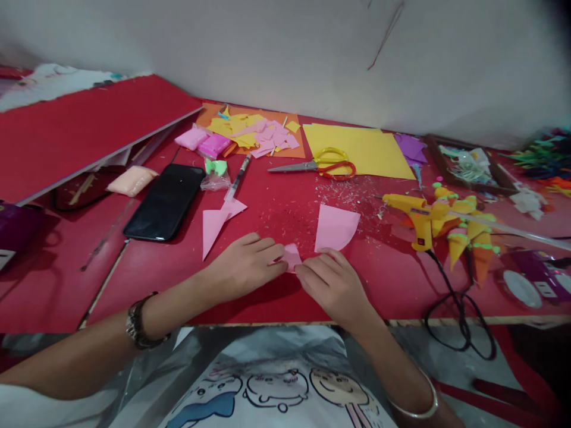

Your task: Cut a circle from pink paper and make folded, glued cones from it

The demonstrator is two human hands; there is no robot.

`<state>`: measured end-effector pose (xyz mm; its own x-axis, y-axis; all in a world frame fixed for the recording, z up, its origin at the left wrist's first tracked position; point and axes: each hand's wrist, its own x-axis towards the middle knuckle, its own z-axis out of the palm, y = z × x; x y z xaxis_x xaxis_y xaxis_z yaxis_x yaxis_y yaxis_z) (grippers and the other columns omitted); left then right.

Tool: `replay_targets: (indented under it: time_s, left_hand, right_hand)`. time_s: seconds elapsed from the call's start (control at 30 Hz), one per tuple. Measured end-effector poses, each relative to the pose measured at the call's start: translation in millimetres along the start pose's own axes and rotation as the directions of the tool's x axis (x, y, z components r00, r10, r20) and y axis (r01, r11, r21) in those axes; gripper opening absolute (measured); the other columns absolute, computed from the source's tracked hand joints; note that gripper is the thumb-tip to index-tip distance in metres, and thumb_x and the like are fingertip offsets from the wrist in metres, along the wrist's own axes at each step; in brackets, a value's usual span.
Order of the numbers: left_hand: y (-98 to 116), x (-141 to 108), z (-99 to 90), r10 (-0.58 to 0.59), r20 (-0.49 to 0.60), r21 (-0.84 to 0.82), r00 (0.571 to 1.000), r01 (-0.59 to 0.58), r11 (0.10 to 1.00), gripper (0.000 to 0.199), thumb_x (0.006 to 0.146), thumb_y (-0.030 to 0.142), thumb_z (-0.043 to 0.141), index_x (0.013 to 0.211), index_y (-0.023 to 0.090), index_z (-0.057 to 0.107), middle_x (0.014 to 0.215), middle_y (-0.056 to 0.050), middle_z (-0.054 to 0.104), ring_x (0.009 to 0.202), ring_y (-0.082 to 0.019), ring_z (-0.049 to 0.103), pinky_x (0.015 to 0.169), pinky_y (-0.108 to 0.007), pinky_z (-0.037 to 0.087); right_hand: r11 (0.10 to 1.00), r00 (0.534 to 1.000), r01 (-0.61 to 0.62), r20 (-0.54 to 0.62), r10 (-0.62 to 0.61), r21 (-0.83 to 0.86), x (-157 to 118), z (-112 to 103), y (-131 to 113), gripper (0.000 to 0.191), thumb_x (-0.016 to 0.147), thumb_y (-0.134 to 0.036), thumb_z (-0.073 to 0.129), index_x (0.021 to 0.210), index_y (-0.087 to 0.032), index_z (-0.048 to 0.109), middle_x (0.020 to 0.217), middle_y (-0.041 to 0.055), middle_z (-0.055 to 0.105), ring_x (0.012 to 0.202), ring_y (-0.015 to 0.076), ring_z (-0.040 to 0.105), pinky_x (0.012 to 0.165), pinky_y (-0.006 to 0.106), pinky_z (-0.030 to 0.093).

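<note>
Between my two hands is a small piece of pink paper (291,257), close above the red table. The fingers of my left hand (250,261) are closed on its left side. From the right, my right hand (332,279) pinches its lower right corner with thumb and fingertips; part of the paper is hidden by the fingers. Just beyond my right hand lies a pink quarter-circle of paper (338,227). To the left of my left hand rests a folded pink paper cone (213,230), with a pointed end towards me.
Scissors (312,167) lie partly on yellow sheets (366,142). A yellow glue gun (414,217) with a black cord sits at right beside yellow and orange paper cones (466,238). A black phone (164,202) and a pen (238,177) are at left. Paper scraps (267,132) lie at the back.
</note>
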<state>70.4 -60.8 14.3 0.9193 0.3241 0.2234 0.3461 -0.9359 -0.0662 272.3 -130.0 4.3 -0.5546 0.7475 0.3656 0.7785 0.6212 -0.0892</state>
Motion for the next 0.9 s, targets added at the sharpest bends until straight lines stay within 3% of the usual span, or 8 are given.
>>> replay_targets:
  time_s: [0.13, 0.23, 0.37, 0.47, 0.57, 0.7, 0.8, 0.9]
  left_hand:
    - [0.4, -0.3, -2.9, -0.028, -0.07, -0.067, 0.997, 0.023, 0.997, 0.018, 0.089, 0.019, 0.042, 0.094, 0.022, 0.059, 0.086, -0.001, 0.062, 0.065, -0.012, 0.052, 0.058, -0.026, 0.035]
    - [0.5, -0.6, -5.1, -0.105, -0.108, -0.289, 0.989, 0.07, 0.955, 0.022, 0.089, 0.016, 0.038, 0.096, 0.022, 0.058, 0.094, -0.001, 0.062, 0.077, -0.012, 0.056, 0.065, -0.024, 0.04]
    - [-0.3, -0.4, -3.7, -0.138, -0.046, -0.497, 0.989, 0.097, 0.862, 0.024, 0.088, 0.015, 0.036, 0.095, 0.019, 0.058, 0.099, -0.003, 0.06, 0.09, -0.013, 0.055, 0.075, -0.023, 0.043]
    - [-1.2, -3.3, 0.8, -0.063, -0.006, -0.402, 0.998, 0.055, 0.914, 0.029, 0.082, 0.028, 0.05, 0.109, 0.018, 0.055, 0.114, -0.008, 0.056, 0.103, -0.02, 0.052, 0.086, -0.033, 0.041]
    - [0.7, -9.5, 5.1, -0.045, 0.041, -0.262, 0.998, 0.054, 0.963, 0.036, 0.081, 0.032, 0.055, 0.114, 0.019, 0.053, 0.114, -0.007, 0.058, 0.102, -0.022, 0.053, 0.088, -0.038, 0.039]
    - [7.5, -16.2, 9.4, -0.04, 0.042, -0.191, 0.998, 0.047, 0.98, 0.02, 0.087, 0.028, 0.048, 0.098, 0.018, 0.06, 0.097, -0.003, 0.065, 0.089, -0.017, 0.058, 0.079, -0.032, 0.042]
    - [13.7, -17.1, 12.3, -0.065, -0.006, -0.172, 0.998, 0.063, 0.983, 0.017, 0.087, 0.023, 0.047, 0.09, 0.016, 0.062, 0.092, -0.004, 0.065, 0.081, -0.017, 0.058, 0.073, -0.03, 0.044]
    - [18.4, -16.9, 13.8, -0.115, -0.037, -0.185, 0.993, 0.107, 0.977, 0.02, 0.088, 0.02, 0.043, 0.086, 0.016, 0.062, 0.085, -0.003, 0.065, 0.075, -0.016, 0.057, 0.068, -0.028, 0.044]
  right_hand:
    - [0.968, 0.978, -0.105, -0.151, 0.142, 0.226, 2.9, -8.2, -2.4, 0.014, 0.08, -0.016, 0.054, 0.093, -0.018, 0.061, 0.086, 0.0041, 0.063, 0.084, 0.015, 0.055, 0.086, 0.033, 0.041]
    - [0.913, 0.971, -0.146, -0.119, 0.206, 0.381, 0.8, -10.0, 0.9, 0.022, 0.08, -0.016, 0.052, 0.101, -0.02, 0.059, 0.099, 0.0044, 0.062, 0.095, 0.0155, 0.055, 0.094, 0.038, 0.037]
    - [0.949, 0.984, -0.087, -0.123, 0.129, 0.302, -9.2, -5.2, 4.3, 0.024, 0.084, -0.01, 0.045, 0.094, -0.024, 0.062, 0.098, -0.0004, 0.064, 0.096, 0.012, 0.056, 0.1, 0.038, 0.03]
    - [0.996, 0.994, -0.012, -0.111, 0.022, 0.087, -16.2, -0.9, 4.7, 0.024, 0.087, -0.01, 0.043, 0.097, -0.021, 0.062, 0.095, 0.0009, 0.066, 0.094, 0.0125, 0.055, 0.1, 0.037, 0.03]
    - [1.0, 0.999, 0.019, 0.028, -0.019, -0.003, -18.2, 1.6, 5.8, 0.021, 0.086, -0.011, 0.044, 0.097, -0.017, 0.062, 0.098, 0.0033, 0.064, 0.093, 0.0152, 0.053, 0.1, 0.038, 0.029]
    - [0.995, 0.986, -0.057, 0.162, 0.043, 0.079, -12.3, 3.2, 6.5, 0.022, 0.081, -0.015, 0.051, 0.101, -0.017, 0.06, 0.1, 0.005, 0.06, 0.092, 0.018, 0.05, 0.096, 0.039, 0.033]
    - [0.987, 0.985, -0.092, 0.158, 0.07, 0.132, -5.5, 4.9, 4.6, 0.026, 0.083, -0.022, 0.052, 0.108, -0.02, 0.059, 0.098, 0.0065, 0.058, 0.092, 0.0195, 0.048, 0.089, 0.038, 0.038]
    - [0.965, 0.985, -0.129, 0.144, 0.097, 0.228, -2.0, 7.3, 3.2, 0.02, 0.088, -0.026, 0.046, 0.092, -0.019, 0.064, 0.093, 0.006, 0.058, 0.087, 0.0174, 0.049, 0.079, 0.032, 0.04]
